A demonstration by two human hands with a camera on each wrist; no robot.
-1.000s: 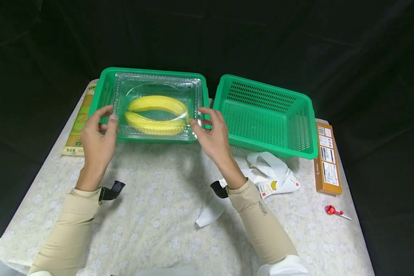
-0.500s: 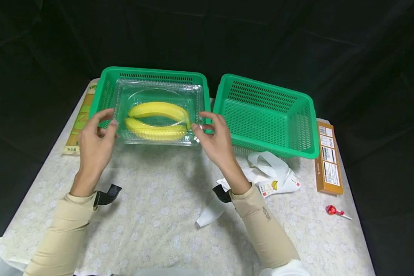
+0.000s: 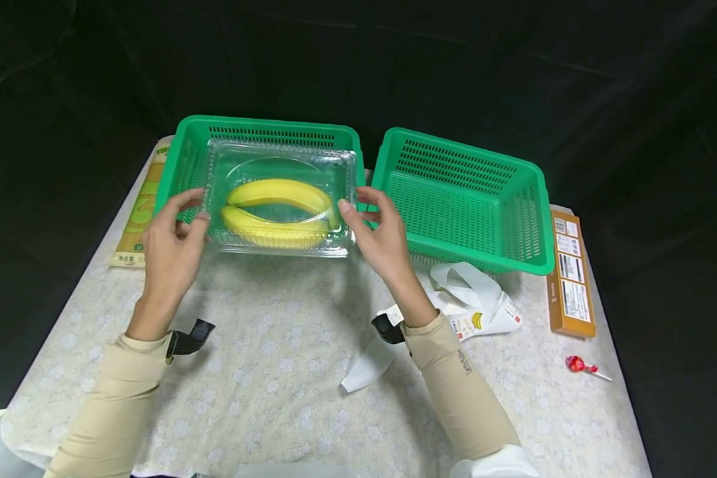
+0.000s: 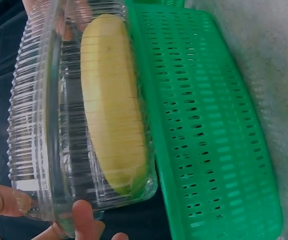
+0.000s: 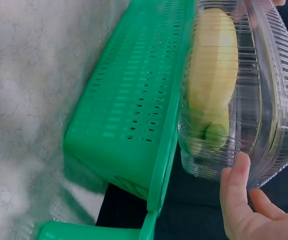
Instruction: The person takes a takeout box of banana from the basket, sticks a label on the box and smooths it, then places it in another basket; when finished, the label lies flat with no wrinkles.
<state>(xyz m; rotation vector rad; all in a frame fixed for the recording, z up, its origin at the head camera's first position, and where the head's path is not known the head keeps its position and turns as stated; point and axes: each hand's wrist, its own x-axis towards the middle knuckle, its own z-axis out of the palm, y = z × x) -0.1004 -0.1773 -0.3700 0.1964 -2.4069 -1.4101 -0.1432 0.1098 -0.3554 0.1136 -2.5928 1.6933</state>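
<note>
Both hands hold a clear plastic clamshell container [image 3: 282, 159] above the left green basket [image 3: 182, 143]. Two yellow bananas lie inside it, a farther banana [image 3: 283, 190] and a nearer banana [image 3: 275, 234], both seen through the lid. My left hand [image 3: 174, 245] grips the container's left edge, thumb on the near side. At the opposite edge my right hand [image 3: 382, 239] pinches it between thumb and fingers. In the left wrist view the container's ribbed side [image 4: 29, 115] stands just beyond the basket's rim. A green banana tip [image 5: 216, 135] shows in the right wrist view.
Another green basket [image 3: 532, 219] stands to the right. Beside it lies an orange-brown box [image 3: 570, 272], with a red lollipop [image 3: 579, 364] nearer me. White banana-printed packaging [image 3: 484, 318] is by my right forearm. A green-and-tan packet [image 3: 133, 232] lies partly behind the left basket.
The container with the bananas has come toward me, away from the basket's far rim, and shifted slightly right. Both hands moved with it and kept their hold.
</note>
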